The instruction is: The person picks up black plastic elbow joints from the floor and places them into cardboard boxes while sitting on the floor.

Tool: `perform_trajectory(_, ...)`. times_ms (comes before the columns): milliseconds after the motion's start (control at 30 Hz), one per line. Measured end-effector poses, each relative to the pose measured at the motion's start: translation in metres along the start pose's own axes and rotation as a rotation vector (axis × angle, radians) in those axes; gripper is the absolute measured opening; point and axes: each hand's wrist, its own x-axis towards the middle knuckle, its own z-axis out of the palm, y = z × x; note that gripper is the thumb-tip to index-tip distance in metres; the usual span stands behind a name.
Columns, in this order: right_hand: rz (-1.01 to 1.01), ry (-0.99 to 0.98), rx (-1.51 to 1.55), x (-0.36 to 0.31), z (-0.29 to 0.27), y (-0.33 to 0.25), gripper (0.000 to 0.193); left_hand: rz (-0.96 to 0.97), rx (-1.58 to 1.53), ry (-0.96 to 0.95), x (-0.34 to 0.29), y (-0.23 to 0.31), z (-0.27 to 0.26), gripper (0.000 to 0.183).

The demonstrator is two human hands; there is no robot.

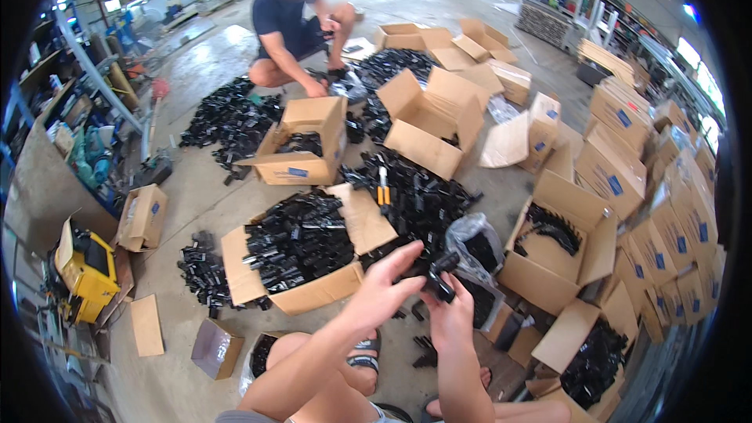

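Note:
My right hand [451,315] is closed around a small black part [440,286], glossy and tube-like with a narrower end pointing up. What exactly it is I cannot make out. Just left of it my left hand [385,286] has its fingers stretched out and the thumb apart, its tip close to the part; whether they touch is unclear. Beyond the hands lies a large heap of similar black parts [419,204], with a yellow-handled tool [384,188] on top. An opened cardboard box [317,294] to the left is piled full of black parts.
A person [286,27] squats at the far side, one hand at a box [301,168] of black parts. An open box [544,278] stands at right, before stacked cartons [627,164]. Clear plastic bags [474,247] lie near my right hand. A yellow machine [86,278] stands at left.

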Motion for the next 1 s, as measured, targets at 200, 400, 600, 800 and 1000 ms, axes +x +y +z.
perform_trajectory(200, -0.14, -0.012, -0.384, -0.003, 0.007, -0.01, 0.018, -0.191, 0.122, 0.153, 0.003, -0.013, 0.018, 0.041)
perform_trajectory(400, -0.293, 0.057, -0.389, 0.013, -0.003, -0.013, 0.016, -0.351, -0.316, 0.202, 0.004, -0.029, 0.024, 0.033)
perform_trajectory(600, -0.275, 0.371, -1.365, 0.124, -0.218, 0.063, 0.023, -0.419, -0.49, 0.223, 0.002, -0.019, 0.028, 0.031)
perform_trajectory(800, 0.007, 0.577, -1.685, 0.128, -0.286, 0.112, 0.018, -0.4, -0.485, 0.226, 0.002, -0.013, 0.029, 0.032)
perform_trajectory(1000, -0.158, 0.56, -1.649, 0.128, -0.276, 0.121, 0.016, -0.37, -0.447, 0.217, 0.002, -0.008, 0.026, 0.035)
